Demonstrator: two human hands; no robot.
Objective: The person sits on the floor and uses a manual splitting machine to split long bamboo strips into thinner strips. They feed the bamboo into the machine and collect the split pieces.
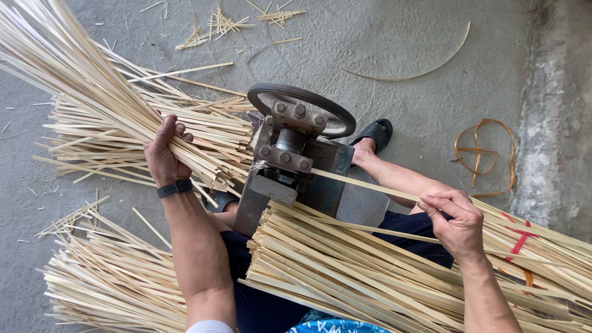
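Grey concrete floor (401, 37), littered with slivers. Pale bamboo strips fan across it upper left; your left hand (163, 154) is closed around that bundle of split strips (92, 92), beside the dark iron splitting machine (293, 160) with its round wheel on top. Second bundle (370, 271) lies over your lap, tied with a red band (521, 237). Your right hand (456, 219) pinches one single strip (364, 183) running into the machine. Orange strap loop (484, 154) lies on the floor, right.

A bamboo-craft workshop, worked at floor level: a rough concrete floor (401, 55) littered with shavings, a small iron splitting machine (293, 157) with a handwheel (302, 108), and heaped bundles of bamboo strips (370, 271) all around.
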